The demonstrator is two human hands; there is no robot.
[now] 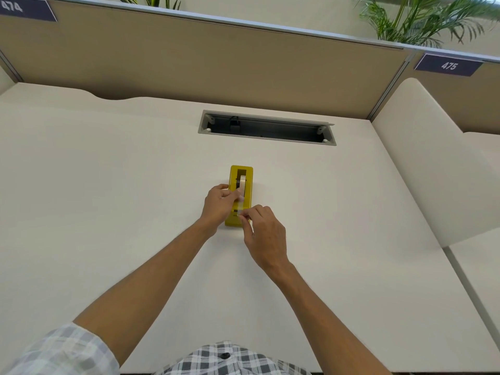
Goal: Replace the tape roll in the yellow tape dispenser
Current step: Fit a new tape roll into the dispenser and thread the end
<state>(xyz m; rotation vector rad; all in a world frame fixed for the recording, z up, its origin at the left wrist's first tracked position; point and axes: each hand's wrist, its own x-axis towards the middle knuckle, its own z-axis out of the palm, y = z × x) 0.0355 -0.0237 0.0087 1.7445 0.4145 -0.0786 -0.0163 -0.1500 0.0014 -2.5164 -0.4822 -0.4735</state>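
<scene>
The right hand (pixel 266 234) pinches the loose end of the clear tape strip (pixel 240 205) at the cutter end, seemingly drawing it down onto the blade. The left hand (pixel 220 203) closes its fingertips on the strip near the pale tape roll (pixel 242 182) — likely guiding it. The roll sits seated in the yellow plastic tape dispenser (pixel 240 196), mid-way across the cream desk (pixel 108 185) — threading looks nearly done

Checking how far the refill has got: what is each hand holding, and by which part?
The right hand pinches the tape's free end at the yellow dispenser's near end. The left hand steadies the dispenser's left side.
</scene>
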